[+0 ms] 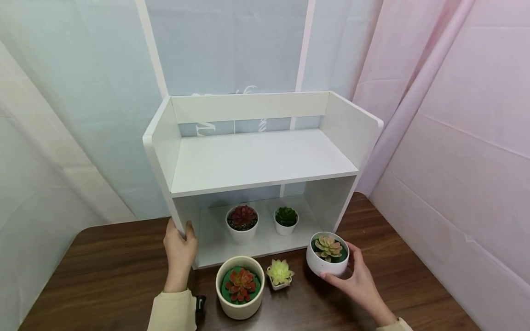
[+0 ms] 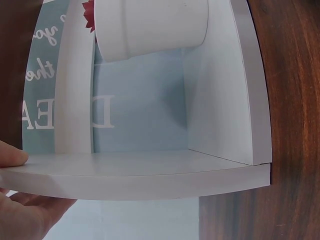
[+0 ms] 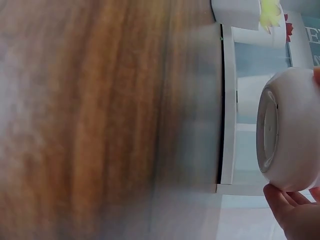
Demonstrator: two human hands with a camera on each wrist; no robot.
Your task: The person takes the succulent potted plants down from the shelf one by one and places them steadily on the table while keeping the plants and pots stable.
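My left hand (image 1: 180, 252) grips the left side panel of a white two-tier shelf (image 1: 261, 158), thumb on the inner face and fingers behind. The left wrist view shows that thumb (image 2: 12, 155) against the panel (image 2: 135, 185). A rounded white pot (image 1: 319, 265) with a pinkish-green succulent (image 1: 328, 248) is held in my right hand (image 1: 360, 284), in front of the shelf's lower right corner. Its underside (image 3: 270, 130) shows in the right wrist view, raised off the table. On the lower tier stand a dark red succulent's white pot (image 1: 243, 235) and a green succulent's smaller pot (image 1: 286, 228).
On the brown wooden table (image 1: 112, 276), a cream pot (image 1: 240, 310) with a red succulent stands before the shelf. Beside it is a small square pot (image 1: 281, 285) with a yellow-green succulent. Cloth drapes (image 1: 468, 138) enclose the back and sides.
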